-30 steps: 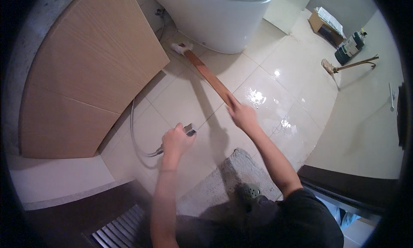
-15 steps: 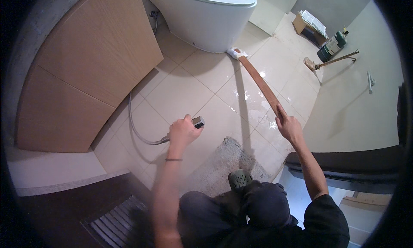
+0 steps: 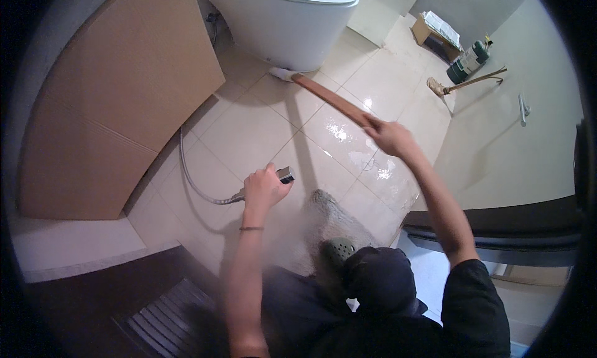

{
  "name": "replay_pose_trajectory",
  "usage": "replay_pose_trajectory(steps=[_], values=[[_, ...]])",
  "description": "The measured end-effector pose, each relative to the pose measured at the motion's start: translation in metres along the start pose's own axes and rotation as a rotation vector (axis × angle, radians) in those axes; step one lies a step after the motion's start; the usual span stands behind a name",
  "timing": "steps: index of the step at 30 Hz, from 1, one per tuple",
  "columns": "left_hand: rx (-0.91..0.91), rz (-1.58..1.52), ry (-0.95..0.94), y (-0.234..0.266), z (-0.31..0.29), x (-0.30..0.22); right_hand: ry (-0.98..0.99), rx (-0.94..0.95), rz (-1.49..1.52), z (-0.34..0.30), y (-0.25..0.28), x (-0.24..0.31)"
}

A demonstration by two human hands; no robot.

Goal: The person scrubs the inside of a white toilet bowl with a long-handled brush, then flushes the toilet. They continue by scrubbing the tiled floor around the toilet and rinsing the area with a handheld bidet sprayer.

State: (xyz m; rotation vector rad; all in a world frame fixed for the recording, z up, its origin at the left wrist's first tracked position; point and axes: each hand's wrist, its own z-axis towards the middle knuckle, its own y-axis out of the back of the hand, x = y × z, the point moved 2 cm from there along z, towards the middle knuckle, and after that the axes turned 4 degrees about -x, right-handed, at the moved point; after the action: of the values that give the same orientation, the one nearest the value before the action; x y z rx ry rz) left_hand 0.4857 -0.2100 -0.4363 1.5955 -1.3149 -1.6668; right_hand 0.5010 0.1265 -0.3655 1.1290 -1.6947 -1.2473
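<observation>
My left hand (image 3: 264,187) is closed around a chrome hand shower (image 3: 286,174), whose grey metal hose (image 3: 198,189) curves away to the left. Out to the right, my right hand (image 3: 392,137) grips a long-handled wooden brush (image 3: 333,98) near the handle's end. Its white bristle head (image 3: 282,74) meets the tiles at the foot of the white toilet (image 3: 283,28). Wet patches glisten on the tiled floor (image 3: 261,125) beneath the handle. Whether water leaves the hand shower cannot be made out.
A wood-coloured cabinet (image 3: 118,97) fills the left. A grey mat (image 3: 339,221) lies under my green clog (image 3: 339,249). At the far right are a green cylinder (image 3: 469,61), a worn brush (image 3: 438,87) by the wall, and a box with papers (image 3: 437,35).
My right hand has moved left and away from me. The brush head has slid leftward along the toilet's base. My left hand with the hand shower stays nearly in place.
</observation>
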Motion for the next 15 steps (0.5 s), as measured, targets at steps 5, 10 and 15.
replay_pose_trajectory(steps=[5, 10, 15], values=[[-0.012, -0.029, -0.026, -0.003, 0.001, 0.004, -0.083, -0.025, -0.056, -0.032, 0.032, -0.048], [-0.048, -0.044, -0.033, -0.007, 0.001, 0.004, -0.038, 0.015, -0.044, -0.02, 0.016, -0.012], [-0.005, 0.002, -0.045, -0.005, -0.001, 0.004, -0.001, -0.014, -0.072, -0.048, -0.001, 0.029]])
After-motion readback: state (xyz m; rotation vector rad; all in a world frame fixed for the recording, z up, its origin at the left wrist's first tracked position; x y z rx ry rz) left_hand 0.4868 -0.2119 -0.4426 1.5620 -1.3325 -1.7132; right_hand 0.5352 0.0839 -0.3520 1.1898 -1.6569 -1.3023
